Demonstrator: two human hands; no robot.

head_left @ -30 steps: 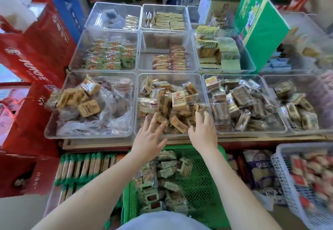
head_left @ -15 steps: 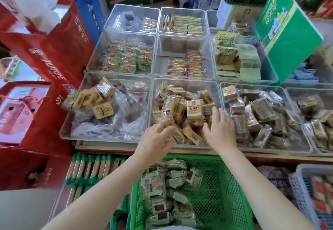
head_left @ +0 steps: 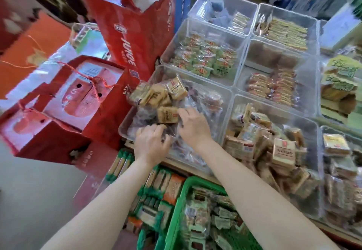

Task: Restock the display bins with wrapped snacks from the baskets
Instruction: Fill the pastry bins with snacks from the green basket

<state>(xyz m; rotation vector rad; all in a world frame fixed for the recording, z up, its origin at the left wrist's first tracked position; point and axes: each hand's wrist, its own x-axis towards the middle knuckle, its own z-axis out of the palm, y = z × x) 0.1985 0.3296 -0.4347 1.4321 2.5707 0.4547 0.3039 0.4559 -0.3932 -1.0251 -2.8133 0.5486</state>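
Both my hands are inside the front-left clear bin (head_left: pixel 123 130). It holds tan wrapped snack packs (head_left: pixel 156 95) on top of a crumpled clear plastic bag (head_left: pixel 197 100) of darker snacks. My left hand (head_left: pixel 150 145) has its fingers curled into the plastic at the bin's near edge. Beside it, my right hand (head_left: pixel 194 127) pinches the plastic, its fingertips next to a tan pack (head_left: pixel 166 115). Below my arms stands the green basket (head_left: pixel 176 208), with green-wrapped snacks (head_left: pixel 203 218) inside.
To the right, the neighbouring bin (head_left: pixel 274 112) is heaped with tan packs. More clear bins of snacks fill the rows behind. Red gift boxes (head_left: pixel 64 102) and a red juice bag (head_left: pixel 133 40) crowd the left side. Packaged goods (head_left: pixel 156 189) lie under the shelf.
My hands left the middle bin of tan packs and moved left into the front-left bin, where they now close on the plastic bag. The view swung left and tilted.
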